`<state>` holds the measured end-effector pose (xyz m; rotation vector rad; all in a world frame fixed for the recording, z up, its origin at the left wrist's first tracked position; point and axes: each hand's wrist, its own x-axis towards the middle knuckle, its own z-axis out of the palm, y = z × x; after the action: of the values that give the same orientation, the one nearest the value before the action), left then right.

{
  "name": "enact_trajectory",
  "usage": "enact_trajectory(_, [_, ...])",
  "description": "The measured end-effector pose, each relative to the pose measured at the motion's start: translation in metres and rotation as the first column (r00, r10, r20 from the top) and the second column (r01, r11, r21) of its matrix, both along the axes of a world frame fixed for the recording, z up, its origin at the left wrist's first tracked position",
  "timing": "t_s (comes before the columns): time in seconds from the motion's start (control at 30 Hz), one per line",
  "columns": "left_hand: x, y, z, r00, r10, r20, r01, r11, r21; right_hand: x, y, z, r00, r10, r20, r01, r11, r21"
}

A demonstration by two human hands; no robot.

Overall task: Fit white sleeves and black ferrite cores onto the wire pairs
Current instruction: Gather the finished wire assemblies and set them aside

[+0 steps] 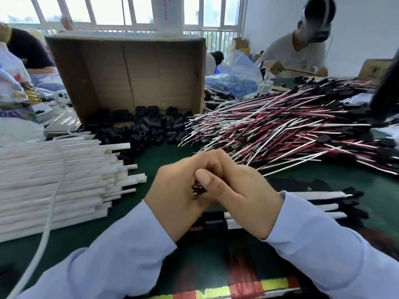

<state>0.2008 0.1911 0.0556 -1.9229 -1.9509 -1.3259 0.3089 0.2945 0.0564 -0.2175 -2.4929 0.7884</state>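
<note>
My left hand and my right hand are pressed together over the green table, fingers curled. Between them shows a small piece with red wire and metal tips, pinched by my right thumb against my left hand. Most of it is hidden. A large heap of red and white wire pairs lies to the right. Black ferrite cores spill from the cardboard box. White sleeves are stacked at the left. Finished pieces with sleeves and cores lie under and right of my right wrist.
A white cable runs across the sleeve stack. Plastic bags stand at the far left, a blue bag behind the wires. Another person works at the back right. Striped tape marks the near table edge.
</note>
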Motion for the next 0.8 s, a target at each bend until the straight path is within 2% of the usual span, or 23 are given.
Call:
enact_trajectory(0.07, [-0.002, 0.0, -0.003, 0.993, 0.05, 0.104, -0.056, 0.997, 0.056, -0.001, 0.005, 0.003, 0.997, 0.07, 0.009, -0.07, 0.996, -0.057])
enact_trajectory(0.13, [-0.014, -0.002, -0.004, 0.931, 0.049, 0.361, -0.074, 0.996, 0.055, 0.002, 0.014, 0.006, 0.983, 0.13, 0.128, -0.131, 0.991, -0.007])
enact_trajectory(0.17, [-0.021, -0.006, -0.004, 0.896, 0.05, 0.44, -0.076, 0.996, 0.042, 0.005, 0.02, 0.006, 0.971, 0.139, 0.196, -0.151, 0.987, 0.049])
enact_trajectory(0.23, [-0.031, -0.013, -0.005, 0.886, 0.041, 0.461, -0.054, 0.998, 0.014, 0.013, 0.032, 0.006, 0.959, 0.12, 0.257, -0.157, 0.98, 0.125])
enact_trajectory(0.3, [-0.03, -0.017, -0.008, 0.926, -0.003, 0.378, 0.011, 1.0, -0.019, 0.019, 0.038, 0.009, 0.94, 0.145, 0.308, -0.193, 0.973, 0.129])
enact_trajectory(0.37, [-0.026, -0.018, -0.011, 0.99, 0.0, 0.145, 0.009, 0.998, -0.059, 0.025, 0.046, 0.013, 0.904, 0.156, 0.399, -0.2, 0.977, 0.07])
enact_trajectory(0.43, [-0.026, -0.019, -0.011, 0.994, 0.033, -0.101, -0.046, 0.991, -0.126, 0.036, 0.068, 0.017, 0.943, 0.029, 0.332, -0.048, 0.998, 0.05])
enact_trajectory(0.47, [-0.027, -0.021, -0.01, 0.983, 0.054, -0.174, -0.082, 0.984, -0.159, 0.042, 0.086, 0.018, 0.963, -0.109, 0.246, 0.088, 0.992, 0.093])
enact_trajectory(0.5, [-0.028, -0.023, -0.009, 0.972, 0.081, -0.223, -0.123, 0.975, -0.183, 0.048, 0.105, 0.018, 0.944, -0.272, 0.189, 0.236, 0.952, 0.193])
enact_trajectory(0.53, [-0.027, -0.024, -0.009, 0.963, 0.103, -0.25, -0.155, 0.968, -0.195, 0.053, 0.12, 0.018, 0.878, -0.433, 0.203, 0.35, 0.872, 0.342])
enact_trajectory(0.57, [-0.025, -0.023, -0.008, 0.962, 0.113, -0.25, -0.166, 0.965, -0.204, 0.054, 0.131, 0.015, 0.771, -0.577, 0.27, 0.399, 0.767, 0.502])
enact_trajectory(0.6, [-0.021, -0.022, -0.008, 0.967, 0.105, -0.234, -0.158, 0.963, -0.219, 0.054, 0.137, 0.01, 0.655, -0.669, 0.351, 0.38, 0.693, 0.612])
enact_trajectory(0.63, [-0.015, -0.02, -0.01, 0.969, 0.087, -0.232, -0.144, 0.959, -0.245, 0.052, 0.142, 0.004, 0.577, -0.722, 0.381, 0.351, 0.641, 0.683])
enact_trajectory(0.67, [-0.01, -0.017, -0.012, 0.965, 0.052, -0.256, -0.128, 0.947, -0.294, 0.05, 0.143, -0.001, 0.563, -0.747, 0.354, 0.335, 0.598, 0.728])
enact_trajectory(0.73, [-0.001, -0.013, -0.018, 0.944, -0.036, -0.328, -0.115, 0.895, -0.43, 0.05, 0.145, -0.001, 0.623, -0.745, 0.24, 0.38, 0.556, 0.739])
enact_trajectory(0.8, [0.001, -0.011, -0.021, 0.949, -0.09, -0.302, -0.091, 0.838, -0.537, 0.057, 0.14, 0.004, 0.728, -0.669, 0.15, 0.421, 0.609, 0.672])
